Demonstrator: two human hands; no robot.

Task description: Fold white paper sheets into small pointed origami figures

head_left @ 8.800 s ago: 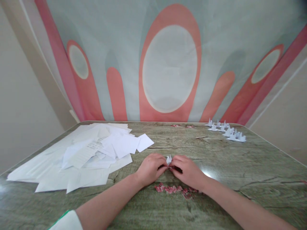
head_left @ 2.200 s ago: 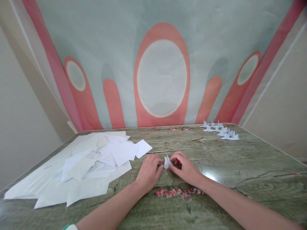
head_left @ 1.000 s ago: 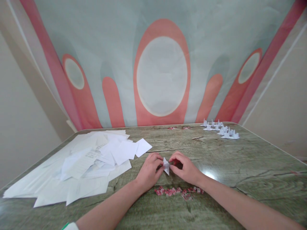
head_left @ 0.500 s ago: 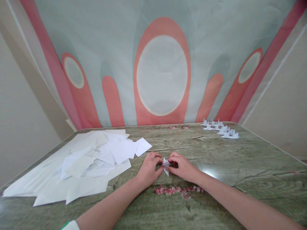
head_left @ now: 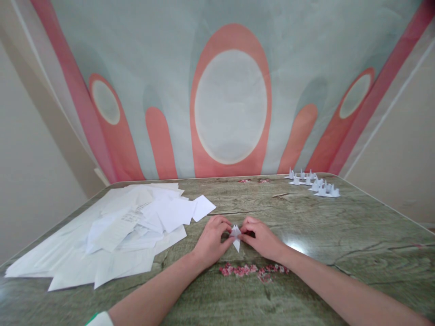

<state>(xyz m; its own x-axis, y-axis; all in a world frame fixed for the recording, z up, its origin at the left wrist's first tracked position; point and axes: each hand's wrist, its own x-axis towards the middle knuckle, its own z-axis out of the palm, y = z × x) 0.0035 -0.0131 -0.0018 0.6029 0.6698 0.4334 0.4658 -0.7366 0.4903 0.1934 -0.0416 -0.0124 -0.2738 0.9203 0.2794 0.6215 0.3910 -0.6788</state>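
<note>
A small folded piece of white paper [head_left: 236, 240], pointed at the bottom and with two points at the top, is pinched between my hands over the middle of the table. My left hand [head_left: 213, 237] grips its left edge between thumb and fingers. On the other side, the thumb and index finger of my right hand [head_left: 260, 236] close on its right edge. Fingertips cover part of both sides of the paper.
Loose white paper sheets [head_left: 125, 244] spread in a pile over the table's left side, with a small square sheet [head_left: 203, 208] at its right end. Several folded white paper cranes [head_left: 317, 184] stand at the far right. Behind the wood-patterned table [head_left: 272, 299] hangs a printed backdrop [head_left: 176, 59].
The folded paper has turned a little between my fingers, so its flat face and lower point show more fully. Both hands stay in nearly the same place.
</note>
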